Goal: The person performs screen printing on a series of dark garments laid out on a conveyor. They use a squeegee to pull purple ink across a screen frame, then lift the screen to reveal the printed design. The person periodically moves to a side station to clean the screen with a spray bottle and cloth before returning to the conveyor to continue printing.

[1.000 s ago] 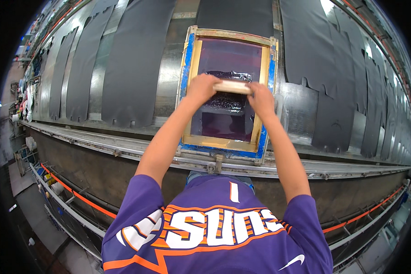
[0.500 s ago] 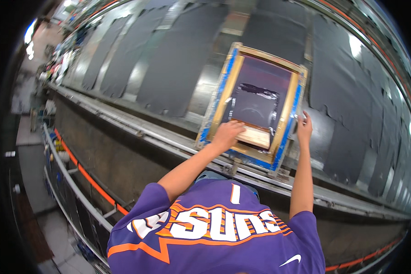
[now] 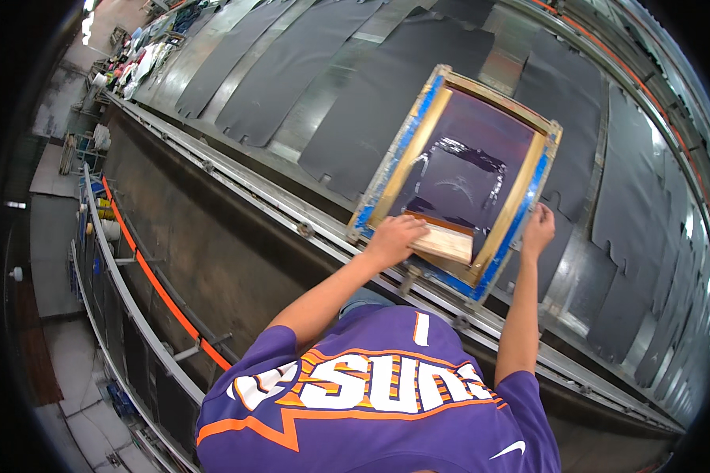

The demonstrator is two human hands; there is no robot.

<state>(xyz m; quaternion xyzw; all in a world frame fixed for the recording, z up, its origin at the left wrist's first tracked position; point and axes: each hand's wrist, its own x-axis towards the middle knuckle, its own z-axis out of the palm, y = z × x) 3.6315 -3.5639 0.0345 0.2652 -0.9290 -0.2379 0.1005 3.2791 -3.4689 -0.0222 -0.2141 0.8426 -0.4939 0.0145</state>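
A screen-printing frame [image 3: 543,169], wooden with blue tape along its edges, lies tilted in view across the long table in front of me. Dark, glossy ink [image 3: 481,158] rings a rectangular area on its purplish mesh. Near the frame's close end rests a squeegee [image 3: 443,243] with a pale wooden handle. My left hand [image 3: 398,239] is closed round the left end of that handle. At the frame's right side, my right hand [image 3: 538,230] has its fingers curled in against the edge; the fingertips are partly hidden.
Dark grey fabric panels [image 3: 335,59] lie side by side along the shiny table, with bare metal strips between. A metal rail [image 3: 248,193] with fittings borders the near edge. An orange-striped railing [image 3: 166,296] runs at left; heaped cloth [image 3: 146,67] sits far left.
The frame has shifted left relative to the fabric panels, squeegee and left hand with it. My right hand, earlier beside the frame with fingers apart, is now curled at its edge.
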